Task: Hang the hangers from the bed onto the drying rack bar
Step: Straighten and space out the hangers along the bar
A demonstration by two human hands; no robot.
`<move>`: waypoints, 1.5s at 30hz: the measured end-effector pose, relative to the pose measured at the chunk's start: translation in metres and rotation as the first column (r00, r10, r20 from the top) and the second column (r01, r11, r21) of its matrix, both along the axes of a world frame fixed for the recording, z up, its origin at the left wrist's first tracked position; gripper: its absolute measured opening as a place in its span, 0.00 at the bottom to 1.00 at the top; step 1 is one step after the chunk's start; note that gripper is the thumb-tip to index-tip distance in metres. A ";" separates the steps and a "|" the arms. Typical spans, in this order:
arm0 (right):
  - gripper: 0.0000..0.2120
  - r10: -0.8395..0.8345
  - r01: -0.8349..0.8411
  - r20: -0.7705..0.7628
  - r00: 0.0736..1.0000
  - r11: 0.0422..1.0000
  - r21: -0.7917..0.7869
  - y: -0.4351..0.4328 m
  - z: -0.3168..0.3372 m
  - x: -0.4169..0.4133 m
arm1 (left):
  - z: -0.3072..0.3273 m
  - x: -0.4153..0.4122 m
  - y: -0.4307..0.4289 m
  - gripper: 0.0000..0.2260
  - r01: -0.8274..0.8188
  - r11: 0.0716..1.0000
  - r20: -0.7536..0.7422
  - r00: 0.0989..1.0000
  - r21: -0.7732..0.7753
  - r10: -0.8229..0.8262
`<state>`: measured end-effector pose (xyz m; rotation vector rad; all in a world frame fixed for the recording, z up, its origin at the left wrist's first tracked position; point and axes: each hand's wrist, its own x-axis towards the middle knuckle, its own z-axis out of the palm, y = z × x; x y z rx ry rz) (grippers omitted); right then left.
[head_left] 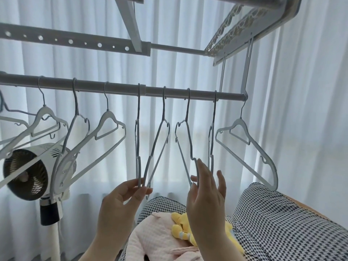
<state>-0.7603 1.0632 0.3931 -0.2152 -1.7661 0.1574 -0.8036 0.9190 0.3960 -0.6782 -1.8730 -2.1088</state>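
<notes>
Yr left hand (120,200) is up under the bar (116,87), thumb & forefinger pinching the bottom ends of two hangers together: the edge-on hanger (138,140) & the slanted hanger (164,108) just to its right. Other fingers on that hand are loosely curled below the pinch. Yr right hand (205,193) is raised next to it, palm facing left, fingers straight & a bit spread. The lower end of the next hanger (187,108) lies against those fingers; can't tell if the thumb closes on it, looks like touching only. All these hangers are already hooked on the bar, plus more: several broadside ones to the left, one more edge-on just behind yr right hand's fingertips, & an end hanger (274,176) at the bar's right tip, turned face-on & well apart from yr hands. The ones on the left overlap each other & cross in front of the fan (26,172), which sits on a white stand at lower left. Above the bar runs a top rail (75,42) w/ a row of round holes, & a patterned rack frame angles off at upper right. White curtain (301,110) fills the background, backlit. Below yr hands is the bed end: checked pillows (282,223) on the right, a pink soft toy (150,242) & a yellow soft toy (180,227) lying between yr forearms, the yellow one partly hidden behind yr right wrist.
</notes>
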 end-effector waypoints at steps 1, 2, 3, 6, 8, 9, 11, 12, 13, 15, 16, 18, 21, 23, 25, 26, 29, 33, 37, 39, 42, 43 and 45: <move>0.21 0.005 -0.005 -0.001 1.000 1.000 0.007 0.000 0.000 0.000 | 0.000 0.000 0.000 0.10 0.002 1.000 0.002 1.000 -0.001 -0.002; 0.21 0.011 -0.011 -0.001 1.000 1.000 0.011 0.001 0.000 0.000 | -0.001 0.000 0.000 0.10 0.002 1.000 0.007 1.000 -0.006 -0.002; 0.21 0.019 -0.019 -0.002 1.000 1.000 0.014 0.002 -0.001 -0.001 | -0.001 0.000 0.000 0.11 0.001 1.000 0.012 1.000 -0.009 -0.001; 0.20 0.052 -0.051 -0.017 0.999 0.999 0.016 0.003 -0.002 -0.001 | 0.000 0.000 0.000 0.10 0.008 1.000 0.005 1.000 -0.006 -0.008; 0.20 0.070 -0.070 -0.023 0.997 0.997 0.016 0.004 -0.001 0.000 | 0.000 0.001 0.000 0.11 0.008 1.000 -0.003 1.000 -0.011 -0.008; 0.21 0.085 -0.085 -0.023 0.996 0.996 0.014 0.004 -0.001 0.001 | 0.000 0.001 0.000 0.11 0.005 1.000 -0.006 1.000 -0.012 -0.005; 0.20 0.109 -0.109 -0.017 0.994 0.994 0.004 0.004 -0.001 0.003 | 0.001 0.001 0.000 0.11 -0.006 1.000 -0.005 1.000 -0.014 0.006; 0.20 0.115 -0.115 -0.010 0.993 0.993 -0.005 0.005 -0.001 0.004 | 0.001 0.001 0.001 0.09 -0.006 1.000 -0.011 1.000 -0.013 0.006; 0.19 0.115 -0.115 -0.005 0.993 0.993 -0.014 0.006 -0.001 0.005 | 0.002 0.002 0.001 0.07 0.000 1.000 -0.012 1.000 -0.008 0.000; 0.18 0.114 -0.114 -0.007 0.993 0.993 -0.020 0.009 -0.001 0.008 | 0.001 0.002 0.000 0.07 0.005 1.000 -0.013 1.000 -0.006 -0.006; 0.19 0.120 -0.120 -0.013 0.993 0.993 -0.021 0.010 -0.001 0.010 | 0.000 0.001 -0.001 0.07 0.003 1.000 -0.019 1.000 -0.010 -0.003; 0.23 0.132 -0.132 -0.032 0.991 0.991 -0.007 0.012 0.000 0.014 | -0.001 0.001 -0.001 0.09 0.004 1.000 -0.029 1.000 -0.004 -0.004; 0.21 0.124 -0.125 -0.071 0.990 0.992 -0.012 0.018 0.000 0.018 | -0.002 0.001 0.001 0.08 -0.006 1.000 -0.043 0.999 0.015 0.006; 0.16 0.115 -0.118 -0.091 0.989 0.993 -0.030 0.024 -0.001 0.019 | -0.003 0.000 0.001 0.10 -0.021 1.000 -0.060 0.998 0.018 0.022; 0.16 0.117 -0.122 -0.110 0.987 0.992 -0.039 0.028 -0.001 0.020 | -0.003 0.000 0.001 0.12 -0.039 0.999 -0.082 0.996 0.012 0.040; 0.16 0.117 -0.122 -0.117 0.986 0.992 -0.034 0.029 0.000 0.021 | -0.003 0.000 0.001 0.12 -0.048 0.999 -0.091 0.995 0.007 0.049; 0.15 0.121 -0.126 -0.132 0.984 0.992 -0.027 0.032 0.001 0.026 | -0.001 0.001 0.001 0.12 -0.045 0.999 -0.099 0.994 0.011 0.045; 0.15 0.154 -0.161 -0.141 0.978 0.986 -0.041 0.036 0.001 0.030 | 0.000 0.002 0.000 0.12 -0.026 0.999 -0.097 0.995 0.030 0.028; 0.17 0.116 -0.125 -0.130 0.985 0.990 -0.066 0.038 0.001 0.033 | -0.001 0.001 0.000 0.11 -0.021 0.999 -0.085 0.996 0.037 0.024; 0.16 0.093 -0.101 -0.126 0.988 0.993 -0.066 0.038 0.001 0.034 | -0.001 0.001 0.000 0.11 -0.023 0.999 -0.081 0.996 0.045 0.027; 0.14 0.081 -0.089 -0.104 0.991 0.993 -0.079 0.037 0.002 0.035 | -0.001 0.000 0.000 0.11 -0.019 0.998 -0.074 0.997 0.066 0.024; 0.14 0.073 -0.082 -0.098 0.992 0.993 -0.086 0.036 0.003 0.036 | -0.001 0.001 0.000 0.11 -0.022 0.998 -0.072 0.997 0.065 0.026; 0.15 0.058 -0.067 -0.117 0.991 0.995 -0.079 0.033 0.005 0.039 | 0.000 0.001 -0.002 0.11 -0.030 0.997 -0.070 0.997 0.065 0.035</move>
